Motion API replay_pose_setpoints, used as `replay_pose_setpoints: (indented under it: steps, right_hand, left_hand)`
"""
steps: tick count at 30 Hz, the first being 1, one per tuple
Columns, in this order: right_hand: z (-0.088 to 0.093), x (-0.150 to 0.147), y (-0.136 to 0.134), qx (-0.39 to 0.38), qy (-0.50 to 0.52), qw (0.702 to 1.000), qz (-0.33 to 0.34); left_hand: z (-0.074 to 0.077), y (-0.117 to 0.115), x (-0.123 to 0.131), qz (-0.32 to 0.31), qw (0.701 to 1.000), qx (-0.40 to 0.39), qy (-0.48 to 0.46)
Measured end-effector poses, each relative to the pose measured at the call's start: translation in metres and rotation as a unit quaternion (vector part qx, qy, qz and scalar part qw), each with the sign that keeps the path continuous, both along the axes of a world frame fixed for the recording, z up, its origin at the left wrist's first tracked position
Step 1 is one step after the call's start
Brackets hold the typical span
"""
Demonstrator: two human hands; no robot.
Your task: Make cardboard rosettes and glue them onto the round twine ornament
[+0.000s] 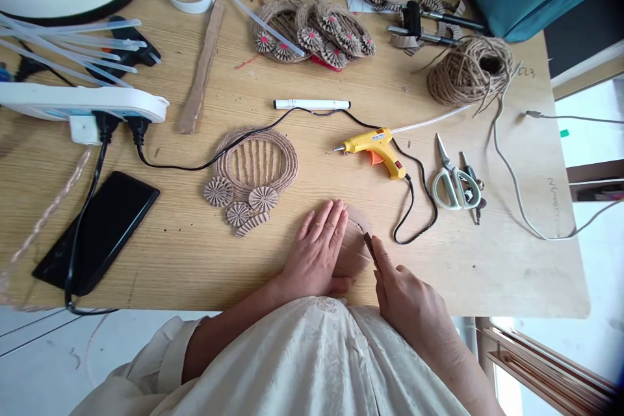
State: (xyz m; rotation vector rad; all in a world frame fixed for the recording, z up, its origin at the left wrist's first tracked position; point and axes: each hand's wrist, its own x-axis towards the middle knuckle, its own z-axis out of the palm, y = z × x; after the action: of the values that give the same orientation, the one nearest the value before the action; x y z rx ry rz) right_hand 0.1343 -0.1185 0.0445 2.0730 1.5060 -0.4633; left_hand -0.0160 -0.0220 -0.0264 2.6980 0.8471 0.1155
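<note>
Clock positions are read about the brown cardboard disc, twelve pointing away from you. Beneath all lies your wooden tabletop (511, 273). At ten sits an oval coiled-jute frame (290, 172) with corrugated rosettes. Your right hand (407, 289) is at four, fingers clamped on a knife; your left hand (316, 250), at nine, presses flat, its middle fingers together, little finger slightly apart. At twelve rests a yellow glue gun (375, 146). The disc (353, 253) lies on the tabletop before you, partly covered. Scissors (453, 187) occupy two. Smallest is the knife (371, 250), its tip near the disc's one-o'clock rim.
</note>
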Motion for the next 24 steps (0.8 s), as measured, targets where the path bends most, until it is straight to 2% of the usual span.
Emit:
replay_pose_setpoints:
  steps: [5,15,20,22,24]
  right_hand:
    - [0.004,-0.004,0.000,-0.019,0.009,0.999,-0.028]
    - [0.005,-0.006,-0.002,0.005,0.066,0.995,-0.076]
    - [0.015,0.020,0.015,0.064,0.118,0.991,-0.015]
    - [0.017,0.031,0.021,0.064,0.118,0.991,0.017]
    - [0.017,0.038,0.024,0.056,0.116,0.991,0.041]
  left_hand:
    - [0.003,0.000,0.000,-0.004,1.000,-0.005,0.002]
    - [0.006,-0.005,0.004,0.017,0.999,0.009,0.029]
    - [0.021,-0.017,0.001,0.103,0.992,0.010,0.072]
    - [0.024,-0.018,-0.002,0.092,0.993,0.021,0.073]
    - [0.023,-0.015,-0.003,0.045,0.997,0.048,0.051]
